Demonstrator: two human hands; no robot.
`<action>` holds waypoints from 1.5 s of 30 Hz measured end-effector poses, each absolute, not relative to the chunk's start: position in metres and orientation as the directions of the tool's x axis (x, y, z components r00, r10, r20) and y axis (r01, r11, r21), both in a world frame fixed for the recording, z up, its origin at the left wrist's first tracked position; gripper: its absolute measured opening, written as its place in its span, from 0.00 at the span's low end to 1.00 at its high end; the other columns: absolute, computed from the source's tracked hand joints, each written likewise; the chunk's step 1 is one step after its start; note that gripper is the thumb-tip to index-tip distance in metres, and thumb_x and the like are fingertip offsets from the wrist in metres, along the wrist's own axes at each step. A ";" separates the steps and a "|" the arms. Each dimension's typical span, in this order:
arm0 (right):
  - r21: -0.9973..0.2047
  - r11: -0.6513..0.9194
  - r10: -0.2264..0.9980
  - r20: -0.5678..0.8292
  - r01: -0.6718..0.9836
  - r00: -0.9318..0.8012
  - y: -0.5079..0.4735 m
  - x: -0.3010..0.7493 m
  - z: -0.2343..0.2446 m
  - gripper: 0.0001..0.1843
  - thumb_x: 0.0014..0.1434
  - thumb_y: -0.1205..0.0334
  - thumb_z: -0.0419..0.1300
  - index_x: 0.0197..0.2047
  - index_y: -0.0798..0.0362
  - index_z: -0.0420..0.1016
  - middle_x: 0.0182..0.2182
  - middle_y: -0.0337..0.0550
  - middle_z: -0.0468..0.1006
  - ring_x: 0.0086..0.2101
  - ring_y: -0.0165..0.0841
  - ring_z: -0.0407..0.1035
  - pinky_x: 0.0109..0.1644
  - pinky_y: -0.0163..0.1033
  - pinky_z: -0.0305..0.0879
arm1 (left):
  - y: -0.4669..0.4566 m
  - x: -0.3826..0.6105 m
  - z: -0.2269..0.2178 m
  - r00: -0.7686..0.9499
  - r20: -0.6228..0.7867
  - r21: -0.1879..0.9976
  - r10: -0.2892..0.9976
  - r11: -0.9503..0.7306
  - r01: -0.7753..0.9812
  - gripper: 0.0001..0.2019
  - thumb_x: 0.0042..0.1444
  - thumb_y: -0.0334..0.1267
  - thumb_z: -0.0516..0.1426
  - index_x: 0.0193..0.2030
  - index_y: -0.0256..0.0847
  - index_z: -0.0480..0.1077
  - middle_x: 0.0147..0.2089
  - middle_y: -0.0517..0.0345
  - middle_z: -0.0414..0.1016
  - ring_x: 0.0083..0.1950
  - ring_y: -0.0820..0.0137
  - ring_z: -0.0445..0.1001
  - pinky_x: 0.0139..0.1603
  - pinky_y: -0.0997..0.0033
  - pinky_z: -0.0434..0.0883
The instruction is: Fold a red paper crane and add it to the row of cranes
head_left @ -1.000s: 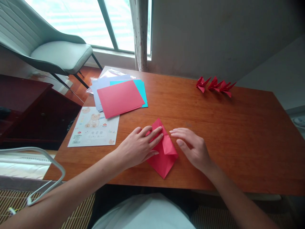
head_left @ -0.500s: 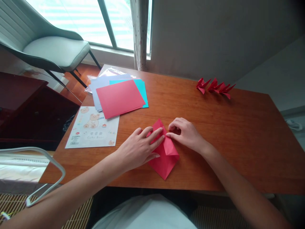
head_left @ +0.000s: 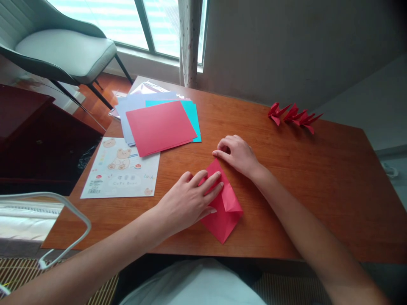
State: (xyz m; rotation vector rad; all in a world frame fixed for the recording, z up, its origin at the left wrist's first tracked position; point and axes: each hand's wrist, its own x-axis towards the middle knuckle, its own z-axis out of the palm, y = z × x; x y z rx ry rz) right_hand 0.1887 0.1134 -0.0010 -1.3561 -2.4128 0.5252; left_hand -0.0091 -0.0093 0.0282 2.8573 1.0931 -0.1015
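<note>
Red paper [head_left: 222, 226] — on table [head_left: 318, 190] | left hand [head_left: 197, 195]: spread on it | right hand [head_left: 237, 154]: curled, far end — grip unclear

Two bare hands at a folded red paper [head_left: 219, 228] on a wooden table [head_left: 318, 199].
The left hand [head_left: 192, 197] rests across the paper; the right hand [head_left: 237, 154] curls beside its far tip. Coloured sheets [head_left: 162, 127] lie leftward, partly over a bear-printed sheet [head_left: 122, 176]; red origami figures [head_left: 294, 116] stand far right.

The left hand [head_left: 191, 198] hides part of the folded paper [head_left: 222, 225].
</note>
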 end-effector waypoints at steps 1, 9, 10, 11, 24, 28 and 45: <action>-0.462 0.475 0.867 0.101 0.749 -0.488 0.118 0.186 -0.001 0.11 0.62 0.56 0.66 0.30 0.49 0.72 0.32 0.40 0.78 0.36 0.37 0.67 0.39 0.41 0.59 | -0.009 -0.009 0.028 0.743 -0.090 0.052 0.664 -0.742 0.669 0.27 0.69 0.53 0.49 0.71 0.46 0.61 0.75 0.52 0.57 0.63 0.53 0.62 0.50 0.57 0.64; -0.527 0.493 0.843 0.093 0.693 -0.530 0.097 0.209 0.001 0.13 0.62 0.53 0.66 0.32 0.50 0.70 0.31 0.39 0.75 0.35 0.35 0.67 0.40 0.40 0.61 | -0.010 -0.011 0.025 0.732 -0.063 0.067 0.679 -0.729 0.681 0.28 0.69 0.54 0.50 0.71 0.48 0.60 0.75 0.52 0.56 0.64 0.53 0.62 0.51 0.57 0.64; -0.510 0.494 0.845 0.091 0.704 -0.527 0.088 0.215 0.002 0.13 0.61 0.53 0.68 0.33 0.49 0.70 0.32 0.39 0.75 0.35 0.35 0.67 0.40 0.40 0.61 | -0.010 -0.011 0.024 0.732 -0.062 0.068 0.678 -0.729 0.681 0.28 0.69 0.54 0.50 0.71 0.47 0.60 0.75 0.52 0.56 0.63 0.53 0.62 0.50 0.57 0.64; -0.496 0.495 0.845 0.085 0.713 -0.528 0.080 0.221 0.003 0.13 0.60 0.53 0.68 0.33 0.49 0.70 0.32 0.39 0.75 0.36 0.36 0.67 0.40 0.40 0.62 | -0.010 -0.011 0.025 0.735 -0.063 0.070 0.675 -0.731 0.678 0.28 0.69 0.54 0.50 0.71 0.47 0.60 0.76 0.52 0.56 0.63 0.53 0.62 0.50 0.57 0.64; -0.429 0.499 0.837 0.012 0.753 -0.548 0.069 0.230 0.012 0.14 0.60 0.51 0.68 0.32 0.48 0.70 0.33 0.40 0.76 0.37 0.37 0.68 0.39 0.41 0.63 | -0.011 -0.011 0.022 0.727 -0.060 0.089 0.684 -0.722 0.687 0.29 0.68 0.54 0.51 0.72 0.48 0.59 0.75 0.53 0.56 0.64 0.53 0.62 0.51 0.55 0.65; -0.419 0.462 0.867 0.027 0.782 -0.498 0.083 0.216 0.009 0.14 0.61 0.53 0.68 0.31 0.48 0.69 0.32 0.40 0.76 0.37 0.37 0.68 0.37 0.41 0.61 | -0.011 -0.010 0.022 0.731 -0.055 0.088 0.680 -0.726 0.682 0.28 0.68 0.54 0.51 0.71 0.48 0.61 0.75 0.53 0.57 0.64 0.53 0.62 0.51 0.55 0.64; -0.531 0.546 0.782 0.045 0.648 -0.621 0.101 0.220 0.009 0.11 0.64 0.54 0.65 0.34 0.50 0.71 0.34 0.40 0.75 0.37 0.35 0.66 0.43 0.41 0.62 | -0.010 -0.011 0.022 0.729 -0.052 0.105 0.682 -0.722 0.683 0.28 0.69 0.53 0.51 0.71 0.47 0.60 0.75 0.53 0.57 0.64 0.53 0.62 0.52 0.55 0.63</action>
